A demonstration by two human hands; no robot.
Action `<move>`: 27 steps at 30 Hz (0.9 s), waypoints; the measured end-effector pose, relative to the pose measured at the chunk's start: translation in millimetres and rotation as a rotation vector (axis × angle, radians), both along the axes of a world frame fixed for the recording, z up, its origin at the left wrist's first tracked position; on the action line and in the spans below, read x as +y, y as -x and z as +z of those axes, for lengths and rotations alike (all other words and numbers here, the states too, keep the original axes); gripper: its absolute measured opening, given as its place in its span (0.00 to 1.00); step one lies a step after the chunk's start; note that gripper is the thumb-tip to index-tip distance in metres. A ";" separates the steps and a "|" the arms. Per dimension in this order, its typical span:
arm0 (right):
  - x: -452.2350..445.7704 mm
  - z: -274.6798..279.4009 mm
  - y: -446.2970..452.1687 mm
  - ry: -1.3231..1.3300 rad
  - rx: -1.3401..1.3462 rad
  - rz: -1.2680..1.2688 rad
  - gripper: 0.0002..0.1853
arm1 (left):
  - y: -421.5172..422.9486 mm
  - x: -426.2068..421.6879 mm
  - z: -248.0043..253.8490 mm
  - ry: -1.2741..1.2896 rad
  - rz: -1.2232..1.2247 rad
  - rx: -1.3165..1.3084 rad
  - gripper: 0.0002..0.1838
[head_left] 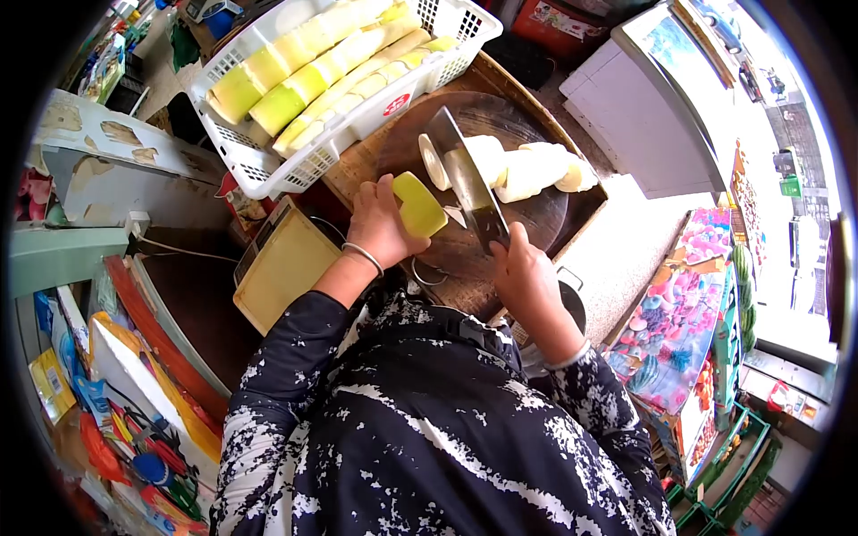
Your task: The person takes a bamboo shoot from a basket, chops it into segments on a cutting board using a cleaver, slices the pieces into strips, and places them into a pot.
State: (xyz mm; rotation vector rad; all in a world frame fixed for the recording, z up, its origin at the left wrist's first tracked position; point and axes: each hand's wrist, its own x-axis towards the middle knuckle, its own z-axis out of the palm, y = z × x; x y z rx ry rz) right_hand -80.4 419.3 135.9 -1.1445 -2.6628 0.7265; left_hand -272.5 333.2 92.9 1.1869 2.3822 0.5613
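My left hand, with a bangle at its wrist, grips a yellow-green piece of stalk or husk above the near left part of a round wooden board. The handle of a wide cleaver is in my right hand. Its blade points up and left across the board. Pale peeled pieces lie just right of the blade, and a round cut slice shows on its left. Small scraps lie between the held piece and the blade.
Long green-yellow stalks fill a white plastic basket behind the board. A scale with a cream tray stands to the left. A metal pot is by my right wrist. At the right are a white cabinet and a flower-patterned box.
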 end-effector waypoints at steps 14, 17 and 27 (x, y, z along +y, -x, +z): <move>-28.3 22.6 1.1 0.097 -0.080 0.079 0.11 | 4.8 2.5 2.2 0.121 -0.019 0.036 0.49; -28.6 28.2 2.4 0.110 -0.088 0.083 0.11 | 6.8 2.5 0.7 0.123 -0.046 0.050 0.49; -27.8 41.6 6.0 0.150 -0.240 0.043 0.11 | 8.7 5.1 -9.6 0.108 -0.127 0.135 0.48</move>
